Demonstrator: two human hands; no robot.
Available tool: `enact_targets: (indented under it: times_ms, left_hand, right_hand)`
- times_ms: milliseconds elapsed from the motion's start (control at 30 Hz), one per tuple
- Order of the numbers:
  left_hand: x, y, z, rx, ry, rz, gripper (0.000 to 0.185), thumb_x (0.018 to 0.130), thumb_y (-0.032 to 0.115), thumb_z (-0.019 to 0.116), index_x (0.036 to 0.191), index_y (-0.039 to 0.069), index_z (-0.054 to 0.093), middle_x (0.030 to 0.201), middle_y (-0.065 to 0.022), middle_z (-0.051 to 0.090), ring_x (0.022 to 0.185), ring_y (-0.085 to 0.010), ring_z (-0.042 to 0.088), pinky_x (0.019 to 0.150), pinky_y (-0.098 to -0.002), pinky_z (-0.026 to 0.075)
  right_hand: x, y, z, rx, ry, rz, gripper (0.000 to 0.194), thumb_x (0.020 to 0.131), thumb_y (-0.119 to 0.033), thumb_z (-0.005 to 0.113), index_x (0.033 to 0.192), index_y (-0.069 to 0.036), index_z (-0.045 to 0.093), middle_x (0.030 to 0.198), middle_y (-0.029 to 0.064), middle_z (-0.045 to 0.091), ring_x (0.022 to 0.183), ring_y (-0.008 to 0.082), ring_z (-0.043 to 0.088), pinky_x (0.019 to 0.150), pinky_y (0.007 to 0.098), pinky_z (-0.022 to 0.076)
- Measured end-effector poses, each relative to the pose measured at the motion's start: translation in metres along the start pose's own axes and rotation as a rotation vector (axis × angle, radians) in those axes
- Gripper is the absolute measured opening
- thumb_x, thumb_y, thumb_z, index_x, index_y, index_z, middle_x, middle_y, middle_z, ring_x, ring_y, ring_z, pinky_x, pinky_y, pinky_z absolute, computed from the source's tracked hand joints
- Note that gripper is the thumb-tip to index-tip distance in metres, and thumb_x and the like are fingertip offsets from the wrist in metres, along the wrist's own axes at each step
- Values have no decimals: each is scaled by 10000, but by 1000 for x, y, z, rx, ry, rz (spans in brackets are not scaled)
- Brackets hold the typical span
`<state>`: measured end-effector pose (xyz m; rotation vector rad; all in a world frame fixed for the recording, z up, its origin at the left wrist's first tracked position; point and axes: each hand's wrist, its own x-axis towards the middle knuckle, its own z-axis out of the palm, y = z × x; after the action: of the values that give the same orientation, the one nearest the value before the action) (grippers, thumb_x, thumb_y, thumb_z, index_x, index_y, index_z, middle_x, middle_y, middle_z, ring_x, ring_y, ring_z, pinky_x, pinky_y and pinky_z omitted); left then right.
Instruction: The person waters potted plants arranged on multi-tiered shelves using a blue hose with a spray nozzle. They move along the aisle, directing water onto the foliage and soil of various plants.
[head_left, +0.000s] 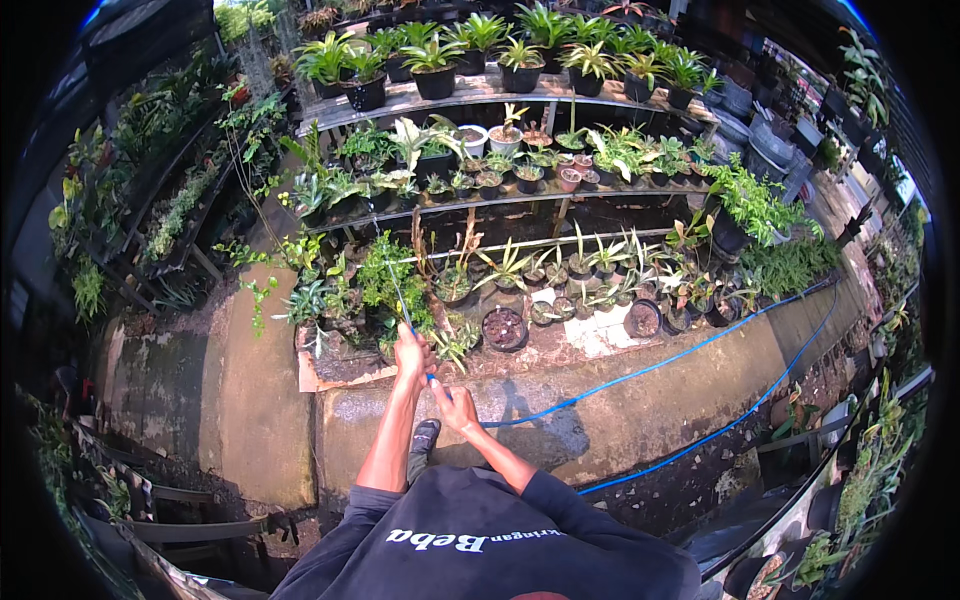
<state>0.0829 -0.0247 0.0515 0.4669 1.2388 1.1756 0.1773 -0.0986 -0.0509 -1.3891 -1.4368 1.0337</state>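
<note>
Both my hands are on a blue hose (540, 414) in front of my body. My left hand (412, 352) is farther forward, closed around the hose's end, from which a thin stream of water (395, 281) shoots towards the potted plants. My right hand (454, 407) grips the hose just behind it, nearer my body. The stream passes over a leafy green bush (386, 274) and up towards the left part of the middle shelf (450, 210). Potted bromeliads (435, 67) stand on the upper shelf, and small pots with plants (529, 176) line the middle one.
Potted plants (504, 328) stand on the low ground bed beyond the concrete path (637, 405). The hose loops along the path to the right. More plant racks (180, 217) are at the left, and plants in pots (817, 562) at the lower right. My shoe (427, 433) is on the path.
</note>
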Motion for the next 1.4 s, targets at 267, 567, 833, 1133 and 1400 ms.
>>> enact_targets:
  times_ms: [267, 567, 833, 1133, 1400]
  left_hand:
    - [-4, -11, -6, -24, -8, -23, 520, 897, 605, 224, 623, 170, 304, 470, 57, 211, 346, -90, 201, 327, -264, 176]
    - [1, -58, 89, 193, -314, -186, 535, 893, 627, 232, 642, 164, 325, 477, 49, 228, 354, -100, 225, 328, -263, 192]
    - [-56, -113, 179, 461, -654, -218, 525, 919, 528, 254, 583, 135, 342, 424, 24, 266, 312, -118, 258, 302, -289, 221]
    - [-61, -149, 150, 707, -1140, -457, 535, 914, 582, 261, 626, 138, 340, 467, 33, 267, 342, -101, 251, 331, -268, 212]
    - [-51, -133, 70, 1221, -1503, -335, 461, 884, 440, 337, 578, 104, 415, 444, 14, 341, 342, -105, 313, 326, -266, 254]
  right_hand:
    - [-14, -9, -8, 20, -18, 48, 703, 839, -566, 485, 525, 62, 438, 463, 181, 332, 438, 213, 334, 462, 438, 306]
    - [-36, 20, -65, 18, 327, 200, 564, 902, -443, 476, 529, -21, 442, 454, 12, 359, 452, 103, 343, 437, 329, 283]
    - [-86, 20, -112, 73, 776, 310, 593, 909, -465, 444, 489, -47, 420, 440, -4, 369, 439, 95, 362, 428, 317, 268]
    - [-127, 30, -71, 238, 864, 399, 629, 890, -525, 446, 472, -56, 424, 450, -17, 368, 452, 99, 351, 437, 314, 289]
    - [-88, 24, 52, 378, 982, 442, 326, 854, -315, 575, 687, -48, 493, 587, -18, 437, 552, 88, 391, 490, 297, 318]
